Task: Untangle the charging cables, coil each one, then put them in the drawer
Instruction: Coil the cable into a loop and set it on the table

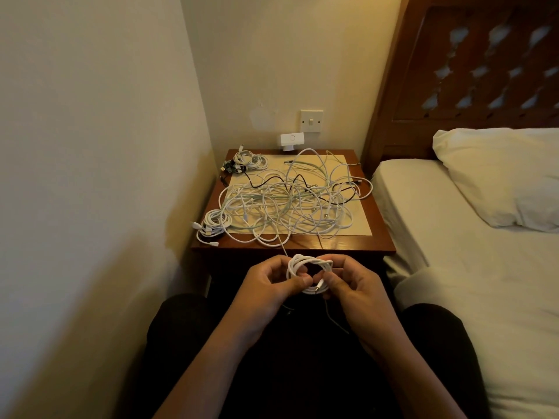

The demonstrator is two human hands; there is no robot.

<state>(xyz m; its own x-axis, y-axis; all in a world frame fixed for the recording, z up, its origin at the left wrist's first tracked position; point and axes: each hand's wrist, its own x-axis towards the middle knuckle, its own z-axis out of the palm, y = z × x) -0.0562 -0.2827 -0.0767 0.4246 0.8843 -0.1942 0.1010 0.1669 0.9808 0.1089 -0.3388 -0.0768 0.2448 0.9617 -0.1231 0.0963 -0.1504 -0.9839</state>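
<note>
A small coil of white cable (305,266) hangs in front of the nightstand's near edge, held by both hands. My left hand (269,285) pinches its left side and my right hand (352,287) pinches the right side near a plug end. One strand runs from the coil up into the big tangle of white and black cables (287,201) spread over the wooden nightstand (375,237). A coiled white cable (213,223) lies at the table's near left corner. Another coiled bundle (246,160) sits at the far left corner. The drawer is hidden below my hands.
A white charger block (291,140) stands at the back of the nightstand under a wall switch (311,120). A wall closes the left side. A bed with a white pillow (499,176) and wooden headboard lies on the right. My dark-trousered knees are below.
</note>
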